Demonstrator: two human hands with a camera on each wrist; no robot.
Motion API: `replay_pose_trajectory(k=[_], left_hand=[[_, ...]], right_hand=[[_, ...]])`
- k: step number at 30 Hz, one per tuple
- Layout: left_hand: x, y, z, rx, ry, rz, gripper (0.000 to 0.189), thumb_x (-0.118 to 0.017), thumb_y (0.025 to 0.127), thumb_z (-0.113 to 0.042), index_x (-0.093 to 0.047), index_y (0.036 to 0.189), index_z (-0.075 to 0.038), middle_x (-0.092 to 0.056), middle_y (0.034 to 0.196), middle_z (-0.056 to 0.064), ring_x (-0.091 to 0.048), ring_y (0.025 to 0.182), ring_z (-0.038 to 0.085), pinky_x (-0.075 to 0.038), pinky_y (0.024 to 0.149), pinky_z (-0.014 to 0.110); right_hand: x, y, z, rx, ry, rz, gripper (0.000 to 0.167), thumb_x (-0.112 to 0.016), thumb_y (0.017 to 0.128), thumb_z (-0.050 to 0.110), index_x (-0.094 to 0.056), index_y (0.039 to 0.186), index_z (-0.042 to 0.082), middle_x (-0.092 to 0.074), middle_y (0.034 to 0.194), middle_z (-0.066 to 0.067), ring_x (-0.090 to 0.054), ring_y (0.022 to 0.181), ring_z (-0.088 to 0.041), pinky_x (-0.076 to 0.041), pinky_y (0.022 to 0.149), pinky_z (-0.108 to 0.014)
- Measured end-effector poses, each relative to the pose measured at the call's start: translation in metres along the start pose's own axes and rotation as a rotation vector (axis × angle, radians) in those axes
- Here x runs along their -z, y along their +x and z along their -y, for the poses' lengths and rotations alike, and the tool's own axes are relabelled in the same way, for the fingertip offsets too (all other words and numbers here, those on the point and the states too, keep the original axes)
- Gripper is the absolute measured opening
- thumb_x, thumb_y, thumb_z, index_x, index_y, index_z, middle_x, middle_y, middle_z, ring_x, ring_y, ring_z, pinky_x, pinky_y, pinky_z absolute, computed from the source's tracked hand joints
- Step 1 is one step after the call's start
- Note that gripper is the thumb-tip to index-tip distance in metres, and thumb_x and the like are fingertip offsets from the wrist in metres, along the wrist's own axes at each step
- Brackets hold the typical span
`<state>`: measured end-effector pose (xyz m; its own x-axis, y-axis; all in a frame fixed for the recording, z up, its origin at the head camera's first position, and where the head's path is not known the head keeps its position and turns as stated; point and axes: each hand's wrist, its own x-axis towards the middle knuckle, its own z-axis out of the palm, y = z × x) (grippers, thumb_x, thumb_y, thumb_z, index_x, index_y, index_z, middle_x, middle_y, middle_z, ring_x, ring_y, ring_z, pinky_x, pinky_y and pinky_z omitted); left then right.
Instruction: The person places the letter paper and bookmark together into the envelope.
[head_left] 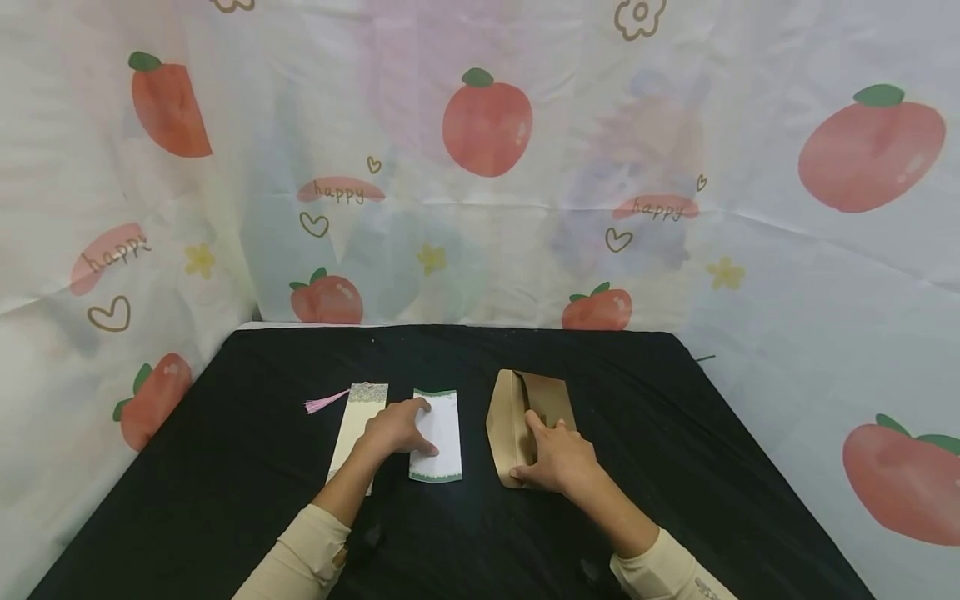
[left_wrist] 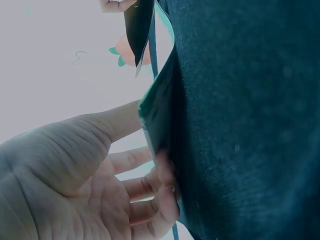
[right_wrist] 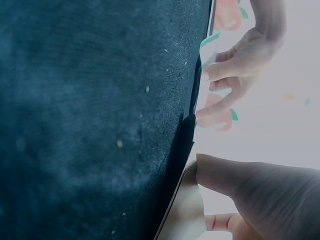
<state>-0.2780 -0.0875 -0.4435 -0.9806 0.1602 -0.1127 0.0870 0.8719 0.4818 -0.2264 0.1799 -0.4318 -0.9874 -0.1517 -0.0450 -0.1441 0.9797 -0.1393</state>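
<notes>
A small white card (head_left: 442, 433) with green borders lies on the black cloth. My left hand (head_left: 397, 429) holds it by its left side, thumb and index finger apart; in the left wrist view the green-edged card (left_wrist: 160, 110) bows up off the cloth. Farther right is a gold-brown envelope (head_left: 508, 433), its flap spread to the left. My right hand (head_left: 561, 457) grips it at the lower edge and by the opening, covering part of it. In the right wrist view the thumb presses the envelope's edge (right_wrist: 185, 205); some fingertips are hidden.
A cream bookmark (head_left: 352, 425) with a glittery top and a pink tassel (head_left: 326, 402) lies left of the card, partly under my left hand and forearm. Black cloth (head_left: 480, 542) covers the table. A fruit-printed white curtain (head_left: 487, 242) surrounds its back and sides.
</notes>
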Motion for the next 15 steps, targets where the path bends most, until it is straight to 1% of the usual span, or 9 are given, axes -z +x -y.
replay_pose_trajectory(k=[2, 4, 6, 9, 12, 15], left_hand=[[0.0003, 0.0000, 0.0015, -0.009, -0.016, 0.003, 0.071, -0.097, 0.070, -0.023, -0.066, 0.132, -0.008, -0.064, 0.133, 0.020, -0.062, 0.113, 0.039, -0.048, 0.089, 0.059], [-0.0010, 0.0017, 0.0036, -0.039, -0.059, 0.017, 0.070, -0.097, 0.071, -0.017, -0.065, 0.133, -0.006, -0.063, 0.133, 0.021, -0.064, 0.109, 0.037, -0.052, 0.086, 0.053], [-0.0019, 0.0030, 0.0053, -0.071, -0.108, 0.036, 0.069, -0.096, 0.072, -0.012, -0.064, 0.133, -0.004, -0.062, 0.133, 0.023, -0.065, 0.101, 0.035, -0.056, 0.077, 0.046], [-0.0034, 0.0051, 0.0073, -0.107, -0.189, 0.070, 0.068, -0.093, 0.073, -0.004, -0.063, 0.134, -0.003, -0.061, 0.132, 0.025, -0.065, 0.091, 0.032, -0.058, 0.064, 0.038], [-0.0035, 0.0058, 0.0084, -0.111, -0.228, 0.086, 0.069, -0.092, 0.073, -0.001, -0.063, 0.135, -0.004, -0.060, 0.134, 0.025, -0.065, 0.092, 0.032, -0.059, 0.063, 0.037], [-0.0034, 0.0060, 0.0088, -0.109, -0.258, 0.098, 0.072, -0.092, 0.073, 0.001, -0.061, 0.138, -0.003, -0.058, 0.137, 0.026, -0.065, 0.099, 0.035, -0.061, 0.068, 0.040]], right_hand=[[0.0000, -0.0001, 0.0004, 0.000, 0.000, 0.001, 0.087, -0.089, 0.076, 0.053, -0.048, 0.142, 0.013, -0.060, 0.106, -0.026, -0.064, 0.088, -0.043, -0.054, 0.071, -0.058], [0.0003, -0.0002, 0.0008, -0.002, -0.001, 0.002, 0.087, -0.089, 0.076, 0.053, -0.049, 0.141, 0.014, -0.060, 0.106, -0.026, -0.064, 0.088, -0.042, -0.054, 0.070, -0.057], [0.0006, -0.0004, 0.0010, -0.006, -0.002, 0.006, 0.086, -0.089, 0.076, 0.053, -0.049, 0.141, 0.014, -0.060, 0.106, -0.026, -0.064, 0.088, -0.042, -0.054, 0.071, -0.057], [0.0012, -0.0003, 0.0016, -0.011, -0.003, 0.012, 0.086, -0.089, 0.076, 0.053, -0.049, 0.141, 0.014, -0.060, 0.105, -0.025, -0.064, 0.088, -0.042, -0.054, 0.071, -0.057], [0.0012, 0.0000, 0.0017, -0.013, -0.003, 0.017, 0.086, -0.089, 0.076, 0.053, -0.048, 0.141, 0.014, -0.060, 0.105, -0.025, -0.064, 0.088, -0.042, -0.054, 0.071, -0.057], [0.0006, 0.0000, 0.0012, -0.014, -0.005, 0.014, 0.086, -0.089, 0.076, 0.053, -0.048, 0.141, 0.014, -0.060, 0.106, -0.026, -0.064, 0.088, -0.042, -0.054, 0.071, -0.057]])
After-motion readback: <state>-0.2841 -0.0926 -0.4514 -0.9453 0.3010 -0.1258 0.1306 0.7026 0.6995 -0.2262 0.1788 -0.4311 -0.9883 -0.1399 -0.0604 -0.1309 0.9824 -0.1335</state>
